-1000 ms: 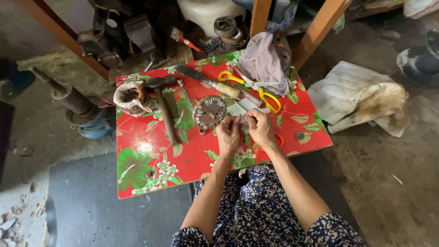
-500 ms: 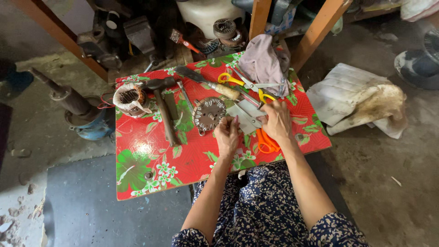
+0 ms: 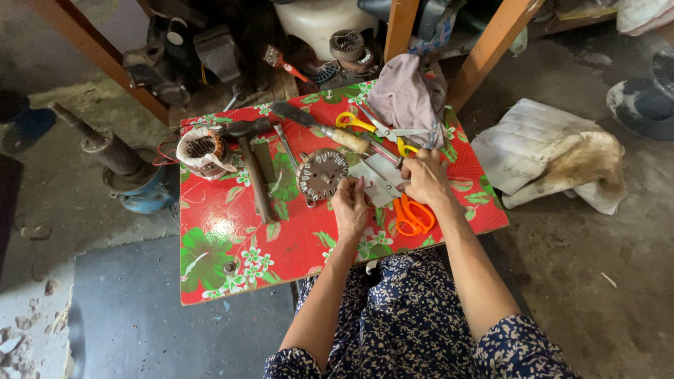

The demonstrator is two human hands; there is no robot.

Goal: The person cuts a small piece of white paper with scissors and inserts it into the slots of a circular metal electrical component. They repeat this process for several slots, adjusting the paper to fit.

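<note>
My left hand (image 3: 349, 207) rests on the red floral table (image 3: 232, 231), its fingertips pinching the near edge of a white sheet piece (image 3: 375, 181). My right hand (image 3: 425, 179) lies at the sheet's right side. Its fingers are curled against the lower handle of the yellow scissors (image 3: 365, 125), and the grip itself is hidden. Orange scissors (image 3: 412, 215) lie just below my right hand. A round perforated metal disc (image 3: 323, 173) sits left of the sheet, close to my left hand.
A hammer (image 3: 250, 158), a wound wire coil (image 3: 201, 149) and a wooden-handled knife (image 3: 330, 131) lie on the table's left and middle. A pinkish cloth (image 3: 407, 95) sits at the far edge. Wooden legs (image 3: 491, 49), metal parts and a dirty rag (image 3: 554, 154) surround the table.
My right hand has moved right and away from the left hand, toward the yellow scissors, uncovering the orange scissors. My left hand has stayed at the sheet.
</note>
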